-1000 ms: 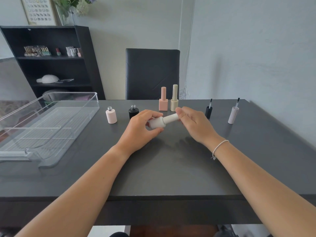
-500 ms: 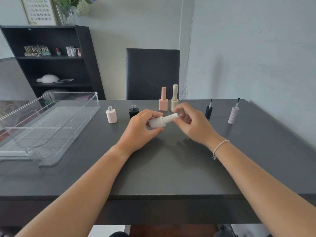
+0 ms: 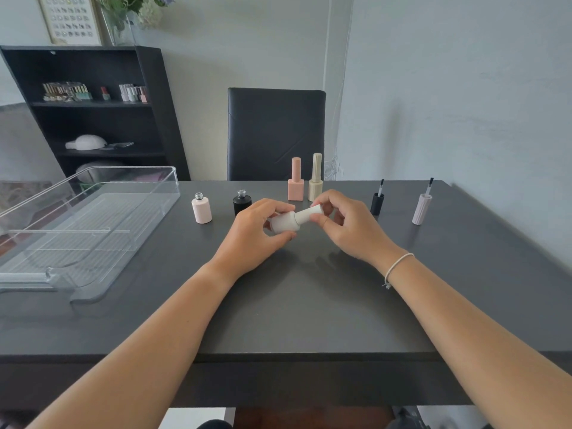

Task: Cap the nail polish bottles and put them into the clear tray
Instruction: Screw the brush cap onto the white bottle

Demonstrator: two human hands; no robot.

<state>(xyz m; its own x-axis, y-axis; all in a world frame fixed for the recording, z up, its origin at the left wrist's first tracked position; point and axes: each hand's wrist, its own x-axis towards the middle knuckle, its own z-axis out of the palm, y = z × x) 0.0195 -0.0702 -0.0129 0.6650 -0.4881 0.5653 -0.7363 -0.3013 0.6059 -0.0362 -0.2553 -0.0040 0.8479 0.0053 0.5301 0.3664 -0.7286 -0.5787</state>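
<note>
My left hand (image 3: 253,239) grips the body of a white nail polish bottle (image 3: 284,222), held tilted above the dark table. My right hand (image 3: 346,230) pinches its white cap (image 3: 309,213), which sits on the bottle's neck. An uncapped pale pink bottle (image 3: 201,209) and an uncapped black bottle (image 3: 241,202) stand behind my left hand. A capped pink bottle (image 3: 295,184) and a capped cream bottle (image 3: 315,178) stand further back. A black cap (image 3: 377,202) and a pale lilac cap (image 3: 422,207) stand brush-up at the right. The clear tray (image 3: 123,193) lies at the left with nothing in it.
A black chair (image 3: 275,131) stands behind the table's far edge. A black shelf unit (image 3: 93,119) with small bottles is at the back left. A wall runs along the table's right side.
My right hand's fingers have shifted around the white cap, from wrapped over it to pinching it. The bottle and my left hand have stayed in place.
</note>
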